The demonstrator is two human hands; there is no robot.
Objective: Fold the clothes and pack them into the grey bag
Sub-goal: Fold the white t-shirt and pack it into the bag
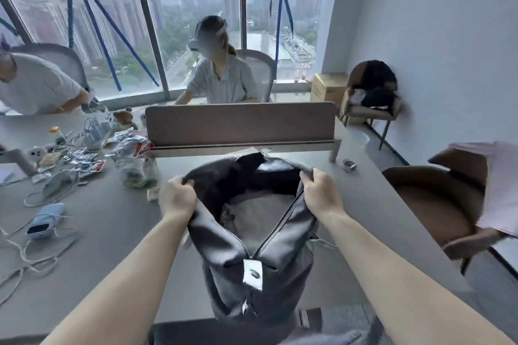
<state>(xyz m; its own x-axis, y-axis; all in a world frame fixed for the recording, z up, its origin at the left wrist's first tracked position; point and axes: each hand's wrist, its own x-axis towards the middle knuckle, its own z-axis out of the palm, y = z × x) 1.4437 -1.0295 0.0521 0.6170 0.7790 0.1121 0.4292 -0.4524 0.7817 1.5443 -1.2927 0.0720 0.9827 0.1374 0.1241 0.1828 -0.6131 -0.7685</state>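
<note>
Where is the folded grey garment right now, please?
In the head view, the folded grey garment lies inside the open grey bag, centre frame.

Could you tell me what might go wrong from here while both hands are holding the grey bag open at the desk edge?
1. The grey bag hangs partly over the near desk edge; if the left hand or right hand lets go, it may slide off.
2. The folded grey garment inside could bunch up or catch in the zip on closing.
3. The pink garment on the brown chair is not packed and might be forgotten.
</note>
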